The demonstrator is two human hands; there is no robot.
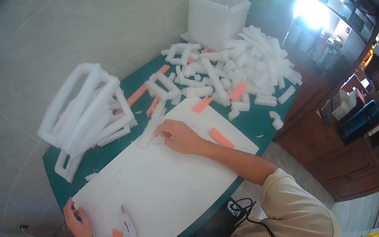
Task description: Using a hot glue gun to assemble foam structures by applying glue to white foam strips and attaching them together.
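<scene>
My left hand (79, 224) is at the left edge of a white board (161, 190), empty, its fingers apart. Over the board's far side is my right hand (178, 137), fingers loosely bent and spread, with nothing visible in its grasp. Just beyond its fingertips lies a white foam strip (151, 127). A white glue gun (129, 229) with an orange trigger rests on the board close to my left hand, its nozzle pointing away from me. Right of my right hand, a pink foam block (221, 138) lies on the board, and another pink block (202, 105) lies at the far edge.
The board lies on a green table (259, 133). White foam frames (86, 108) lean together at the far left. A large heap of white foam pieces (241, 70) fills the far right, before a white foam box (214, 18). A wooden cabinet (337, 170) stands right.
</scene>
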